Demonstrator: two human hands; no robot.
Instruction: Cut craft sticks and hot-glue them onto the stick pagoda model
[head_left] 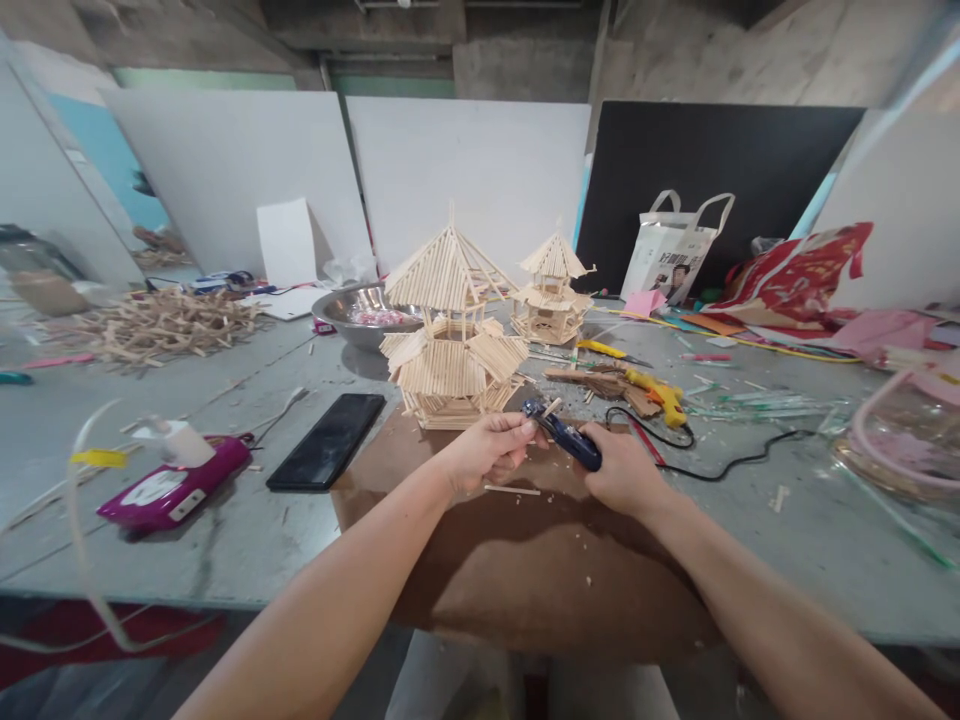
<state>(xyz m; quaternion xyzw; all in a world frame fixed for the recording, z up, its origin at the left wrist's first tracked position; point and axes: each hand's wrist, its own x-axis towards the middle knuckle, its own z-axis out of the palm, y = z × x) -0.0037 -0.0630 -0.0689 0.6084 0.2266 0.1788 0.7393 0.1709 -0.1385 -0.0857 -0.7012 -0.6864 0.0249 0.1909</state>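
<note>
Forearms (326, 585) converge, right hand (619, 468) gripping blue tool (568, 436) (left hand (491, 450) curled).

There're 2 stick pavilions (450, 270), 2 hands (491, 452); 1 ea. of blue hand tool (571, 441), glue gun (664, 398), metal bowl (361, 336), blk ph. (327, 442), wht tote bag (661, 250).

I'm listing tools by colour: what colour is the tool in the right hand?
Dark blue: the tool in the right hand shows best in the head view.
</note>
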